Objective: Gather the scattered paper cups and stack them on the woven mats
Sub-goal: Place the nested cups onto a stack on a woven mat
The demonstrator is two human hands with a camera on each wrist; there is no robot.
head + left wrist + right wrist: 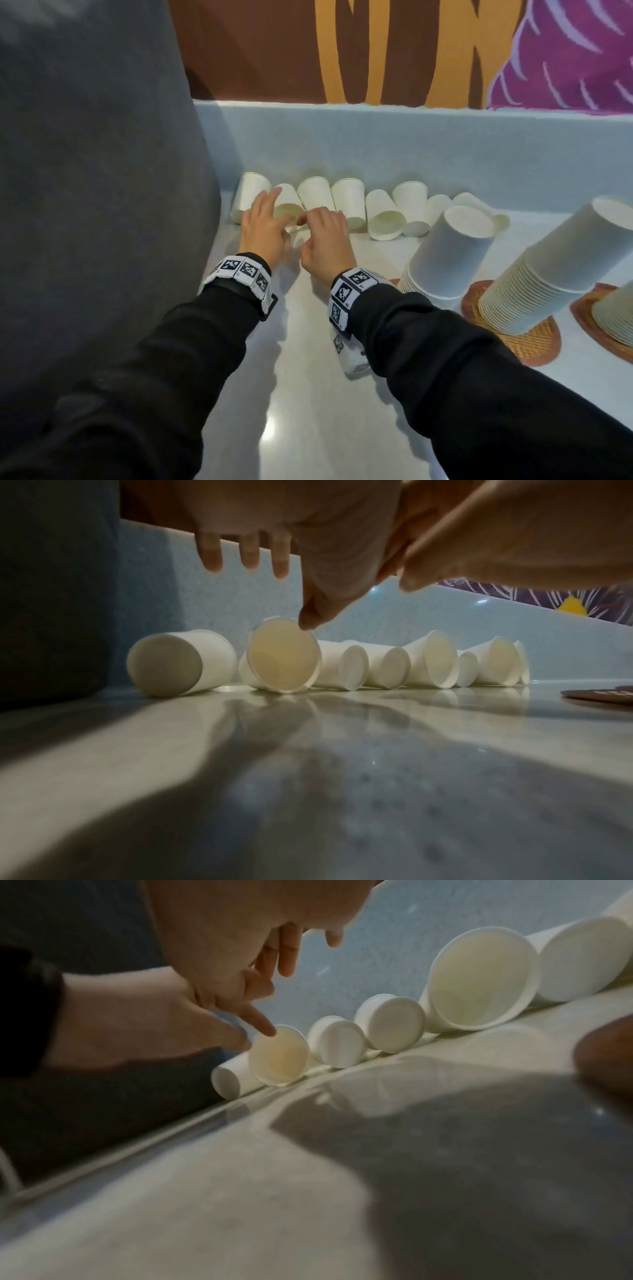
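Note:
Several white paper cups (380, 214) lie on their sides in a row against the counter's back wall. The second cup from the left (287, 209) (282, 657) (279, 1056) turns its mouth toward me. My left hand (270, 212) hovers over it with fingers straight, and its thumb (310, 615) touches the top of the rim. My right hand (318, 229) (291, 947) hangs just right of it, fingers loosely curled and holding nothing. Tall upside-down stacks of cups (448, 250) (548, 270) stand on brown woven mats (534, 339) at the right.
A big dark grey mass (85, 171) walls off the left side, close to the leftmost cup (171, 664). The pale blue backsplash (376, 144) rises behind the row. A third stack (613, 315) stands on its mat (587, 317) at the far right. Glossy counter (308, 394) lies between me and the cups.

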